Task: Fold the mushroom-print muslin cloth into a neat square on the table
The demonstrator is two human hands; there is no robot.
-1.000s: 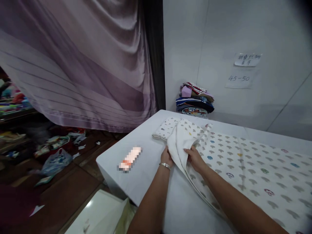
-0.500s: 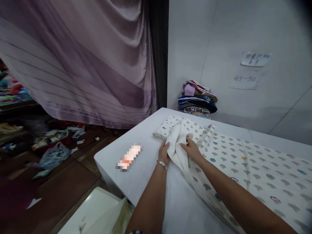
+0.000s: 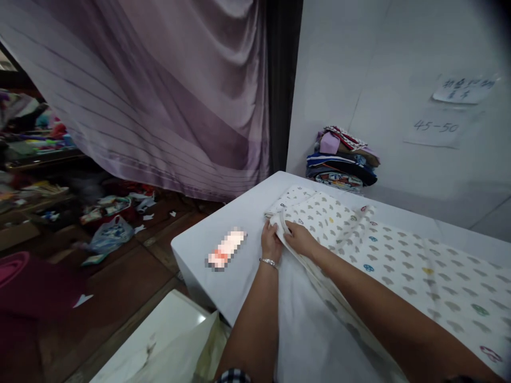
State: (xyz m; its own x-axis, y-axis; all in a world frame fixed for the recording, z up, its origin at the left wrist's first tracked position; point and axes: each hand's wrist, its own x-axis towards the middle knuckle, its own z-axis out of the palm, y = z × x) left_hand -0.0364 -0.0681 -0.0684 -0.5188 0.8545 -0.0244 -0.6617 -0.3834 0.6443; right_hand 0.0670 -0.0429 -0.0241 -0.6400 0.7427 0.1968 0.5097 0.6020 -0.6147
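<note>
A long white cloth (image 3: 407, 266) printed with grey and coloured mushroom-like shapes lies across the white table (image 3: 255, 213). Its near left corner is bunched between my two hands. My left hand (image 3: 271, 240), with a silvery bracelet at the wrist, pinches the cloth's edge at that corner. Close beside it, my right hand (image 3: 301, 238) grips the same edge, fingers partly hidden in the fabric. Just beyond my fingers, a part of white cloth with small dark figures (image 3: 293, 196) lies folded at the far left end.
A blurred-out object (image 3: 226, 249) lies left of my hands. Folded clothes (image 3: 341, 159) are stacked by the wall behind the table. A purple curtain (image 3: 191, 106) hangs at left. Below it, a plastic bag (image 3: 110, 236) sits on the floor. A white surface (image 3: 167, 330) stands near me.
My hands have brought the bunched edge down flatter against the folded end, and the cloth near them is smoother. The view has swung slightly left.
</note>
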